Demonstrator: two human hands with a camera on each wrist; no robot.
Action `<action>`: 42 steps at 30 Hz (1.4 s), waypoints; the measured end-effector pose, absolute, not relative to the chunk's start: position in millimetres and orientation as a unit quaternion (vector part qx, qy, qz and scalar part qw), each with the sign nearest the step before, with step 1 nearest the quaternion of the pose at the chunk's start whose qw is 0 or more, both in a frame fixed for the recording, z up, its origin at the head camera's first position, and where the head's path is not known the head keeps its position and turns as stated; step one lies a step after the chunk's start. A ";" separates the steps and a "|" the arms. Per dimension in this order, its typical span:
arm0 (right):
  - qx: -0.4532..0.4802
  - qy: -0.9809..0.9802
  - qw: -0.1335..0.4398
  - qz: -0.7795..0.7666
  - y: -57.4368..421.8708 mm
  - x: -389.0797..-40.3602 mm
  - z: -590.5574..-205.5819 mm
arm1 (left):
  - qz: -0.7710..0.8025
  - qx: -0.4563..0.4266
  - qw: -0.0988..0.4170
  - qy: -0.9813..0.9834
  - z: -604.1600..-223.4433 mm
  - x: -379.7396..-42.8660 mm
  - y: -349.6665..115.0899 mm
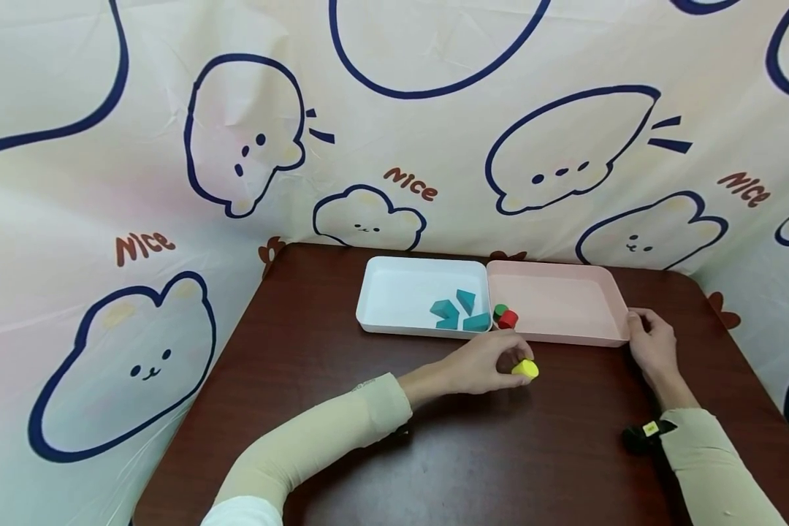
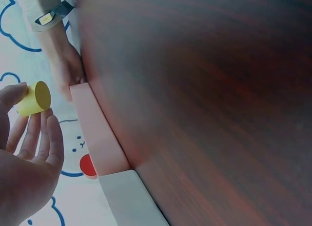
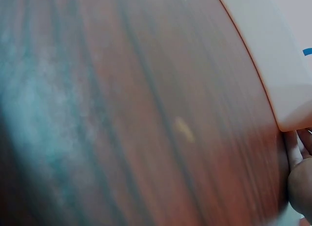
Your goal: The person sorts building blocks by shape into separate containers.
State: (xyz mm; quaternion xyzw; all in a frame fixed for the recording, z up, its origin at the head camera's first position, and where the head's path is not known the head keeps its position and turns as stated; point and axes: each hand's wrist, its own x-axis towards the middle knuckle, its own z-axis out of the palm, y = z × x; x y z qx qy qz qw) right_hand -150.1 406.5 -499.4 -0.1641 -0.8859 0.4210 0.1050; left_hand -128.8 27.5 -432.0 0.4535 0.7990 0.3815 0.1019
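Observation:
My left hand [image 1: 476, 363] pinches a yellow cylinder block [image 1: 526, 369] between thumb and fingertips, in front of the pink tray [image 1: 565, 334]. In the left wrist view, the round end of the block [image 2: 43, 95] shows, with the fingers spread below it. At the tray's right end, my right hand [image 1: 654, 347] grips the near corner with thumb and curled fingers. Part of that hand [image 3: 300, 179] appears at the tray corner in the right wrist view. A red cylinder block [image 1: 508, 319] and a green one [image 1: 500, 311] lie at the pink tray's left end.
A white tray [image 1: 394, 329] stands against the pink one on its left, with several teal wedge-shaped blocks [image 1: 444, 309] in its right part. Both trays sit near the back of the dark wooden table [image 1: 394, 467]. A cartoon-printed curtain [image 1: 460, 153] hangs behind.

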 end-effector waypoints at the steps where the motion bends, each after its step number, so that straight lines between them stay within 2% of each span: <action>1: -0.166 -0.886 0.106 0.421 406.5 -150.1 -499.9 | 0.381 0.454 0.100 0.799 -432.8 -129.1 27.5; 42: -0.166 -0.883 0.105 0.426 409.0 -152.3 -501.9 | 0.390 0.430 0.079 0.810 -430.6 -138.0 41.1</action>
